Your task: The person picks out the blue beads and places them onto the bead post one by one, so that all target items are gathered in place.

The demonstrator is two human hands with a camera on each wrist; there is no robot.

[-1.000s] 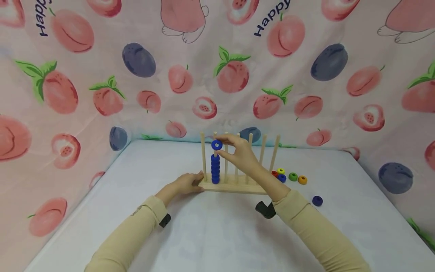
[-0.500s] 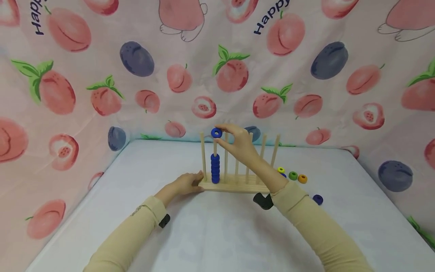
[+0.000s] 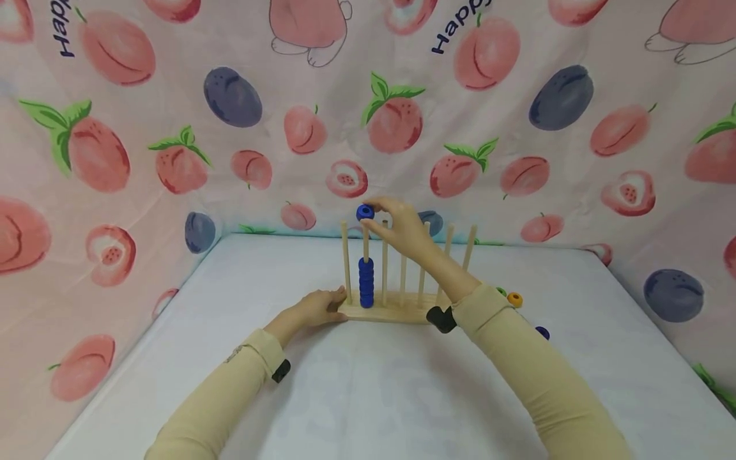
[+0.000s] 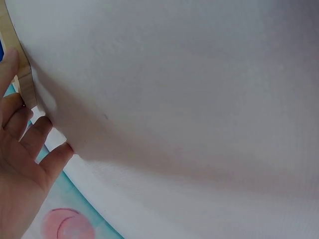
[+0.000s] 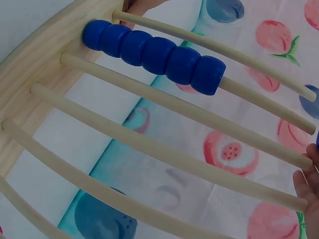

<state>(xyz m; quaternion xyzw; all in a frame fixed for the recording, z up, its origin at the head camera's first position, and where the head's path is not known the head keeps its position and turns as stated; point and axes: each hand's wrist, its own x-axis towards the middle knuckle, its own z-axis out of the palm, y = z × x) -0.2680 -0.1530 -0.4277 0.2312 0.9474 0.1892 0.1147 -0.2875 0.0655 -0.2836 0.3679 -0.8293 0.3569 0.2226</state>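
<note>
Thumb and fingers of my right hand (image 3: pixel 405 230) pinch a blue bead (image 3: pixel 365 213) right at the top of the second peg from the left. That peg's bare tip (image 5: pixel 309 128) shows in the right wrist view, with the held bead mostly cut off at the frame's edge. Lower on the same peg sits a stack of several blue beads (image 3: pixel 366 282). The other pegs of the wooden peg stand (image 3: pixel 385 314) carry no beads. At the stand's left end, my left hand (image 3: pixel 316 308) grips the base, thumb on the near side and fingers round the end (image 4: pixel 27 92).
Right of the stand, an orange bead (image 3: pixel 514 299) and a loose blue bead (image 3: pixel 543 332) lie on the white table (image 3: pixel 356 396). A green bead (image 3: pixel 501 291) is partly hidden by my right sleeve (image 3: pixel 517 351). A fruit-patterned cloth (image 3: pixel 345 128) hangs behind the table.
My right hand has raised the blue bead up the peg to its top. The right forearm now hides the yellow bead and others near it. My left hand keeps its place on the base.
</note>
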